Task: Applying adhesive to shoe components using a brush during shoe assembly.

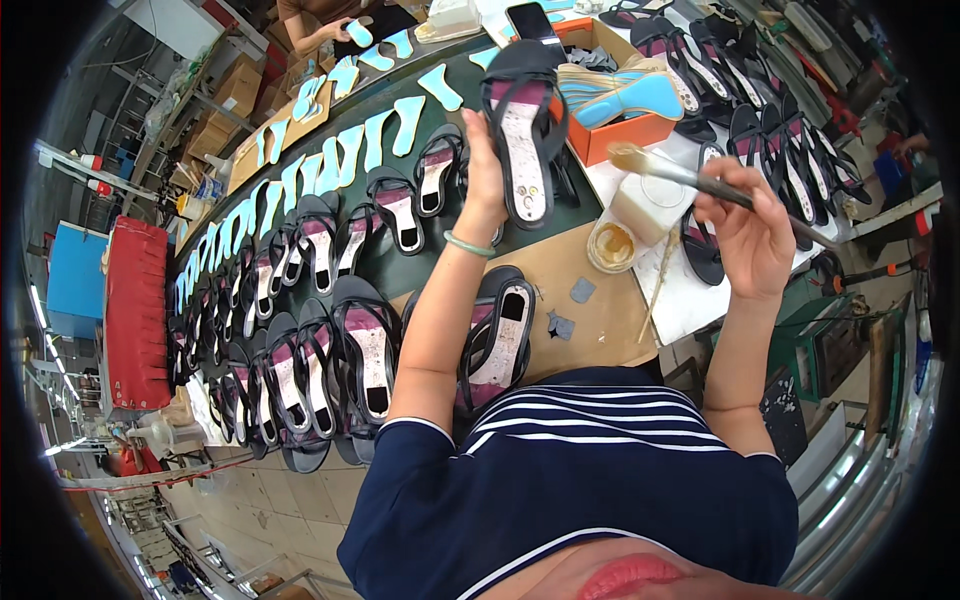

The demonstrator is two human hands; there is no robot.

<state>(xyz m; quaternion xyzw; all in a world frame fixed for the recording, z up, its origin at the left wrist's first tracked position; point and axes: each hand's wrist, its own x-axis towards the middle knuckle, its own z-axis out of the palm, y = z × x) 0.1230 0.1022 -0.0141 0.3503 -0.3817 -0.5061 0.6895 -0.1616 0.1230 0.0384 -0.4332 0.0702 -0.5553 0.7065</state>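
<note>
My left hand [485, 172] is closed on a black sandal [526, 150], held up with its pale, white-smeared footbed toward me and the toe end away. In my right hand [752, 230] is a paintbrush [650, 162], its pale bristles pointing left toward the sandal but apart from it. Below the brush stand a small cup of yellowish glue [612, 247] and a white block-shaped container [655, 203]. Grey patches [581, 290] lie on the brown cardboard [600, 345]. Close to my left forearm, a sandal with a black heel patch [500, 345] rests on that cardboard.
Rows of black sandals [318, 245] and light-blue-edged insole pieces [340, 160] cover the dark table to the left. An orange box [625, 130] carries bundled blue insoles [625, 98]. More sandals [775, 140] lie at right. Across the table, another person's hand [330, 35] holds a blue piece.
</note>
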